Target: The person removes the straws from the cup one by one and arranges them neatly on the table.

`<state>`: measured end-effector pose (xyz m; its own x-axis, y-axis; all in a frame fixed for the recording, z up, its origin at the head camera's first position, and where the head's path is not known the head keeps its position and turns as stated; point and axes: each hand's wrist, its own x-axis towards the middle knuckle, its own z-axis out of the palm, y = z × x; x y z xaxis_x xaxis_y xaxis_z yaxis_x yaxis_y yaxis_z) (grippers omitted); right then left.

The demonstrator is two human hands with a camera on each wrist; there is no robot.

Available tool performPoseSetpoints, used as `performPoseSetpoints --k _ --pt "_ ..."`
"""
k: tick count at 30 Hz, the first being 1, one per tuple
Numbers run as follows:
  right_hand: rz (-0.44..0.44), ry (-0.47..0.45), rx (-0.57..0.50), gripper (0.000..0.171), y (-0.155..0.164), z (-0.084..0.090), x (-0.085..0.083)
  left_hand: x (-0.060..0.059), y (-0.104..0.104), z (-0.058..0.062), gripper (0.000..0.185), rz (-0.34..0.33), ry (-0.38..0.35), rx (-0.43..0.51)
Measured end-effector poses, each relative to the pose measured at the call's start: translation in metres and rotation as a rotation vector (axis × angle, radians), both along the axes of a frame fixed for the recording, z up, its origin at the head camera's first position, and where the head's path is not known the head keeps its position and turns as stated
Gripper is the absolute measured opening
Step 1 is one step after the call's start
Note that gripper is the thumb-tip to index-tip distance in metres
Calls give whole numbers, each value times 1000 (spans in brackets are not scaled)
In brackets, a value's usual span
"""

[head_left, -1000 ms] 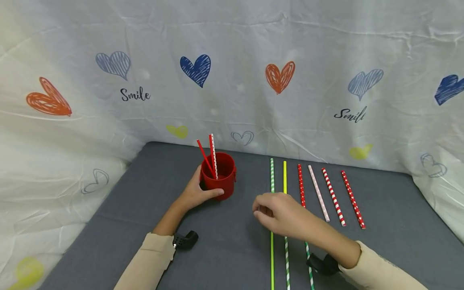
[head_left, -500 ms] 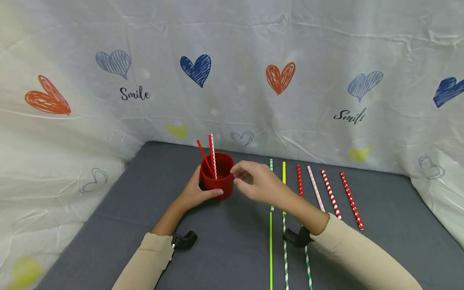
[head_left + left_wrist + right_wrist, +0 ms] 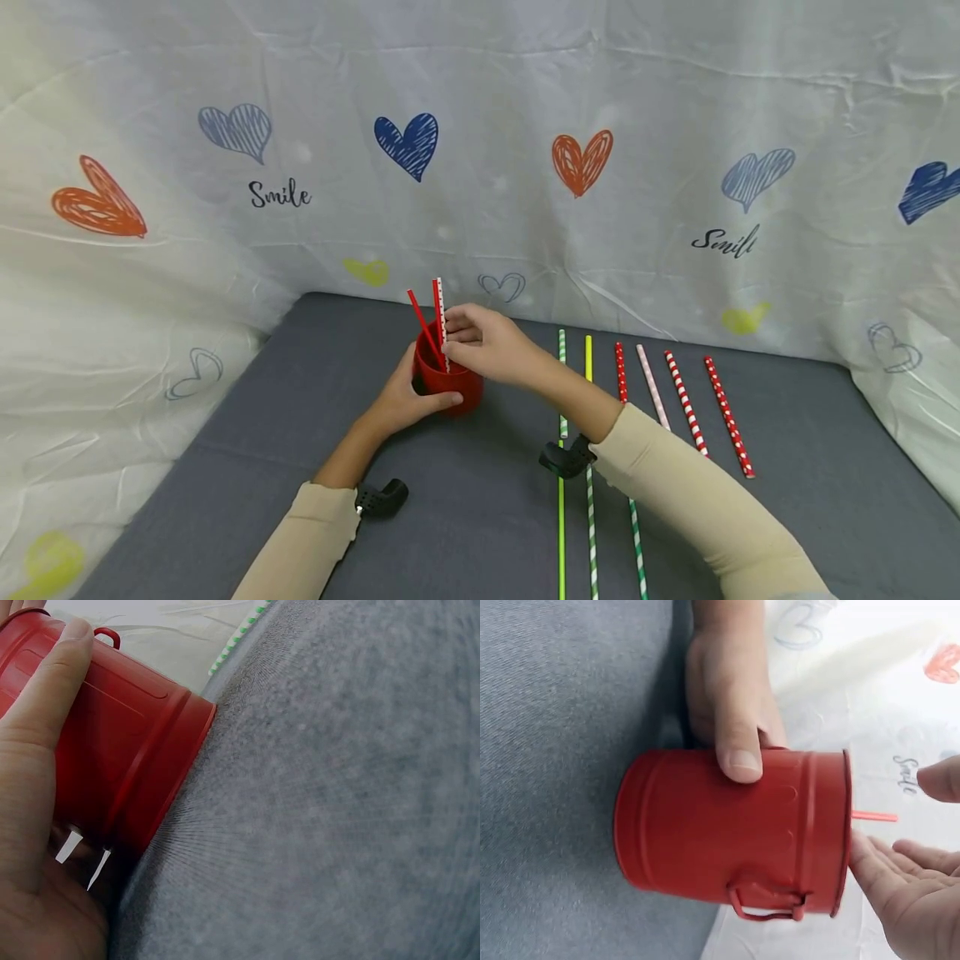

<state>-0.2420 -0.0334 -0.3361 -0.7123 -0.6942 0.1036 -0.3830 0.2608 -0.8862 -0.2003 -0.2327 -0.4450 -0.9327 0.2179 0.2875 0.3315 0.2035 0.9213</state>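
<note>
Red tin cup [image 3: 450, 385] stands upright on the grey mat [image 3: 300, 433], near its far edge and left of the middle, with bare mat toward the left and near edges. Left hand [image 3: 401, 400] wraps its fingers round the cup's side. Right hand [image 3: 483, 343] hovers over the rim, fingertips pinching a white dotted straw [image 3: 442, 321]. Loose straws [image 3: 652, 400] lie in a row to the right, just beside the right forearm. Inside the cup stand two red straws [image 3: 423, 325] and the dotted one.
</note>
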Motion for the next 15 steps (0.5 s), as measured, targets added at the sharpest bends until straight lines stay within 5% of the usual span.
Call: performPoseSetpoints --k 8,15 --pt "-71 -106 126 54 -16 2 1 -13 -7 -25 91 -4 6 -9" --pt "-107 36 319 40 -27 7 -7 -13 -7 -27 90 29 -34 -22"
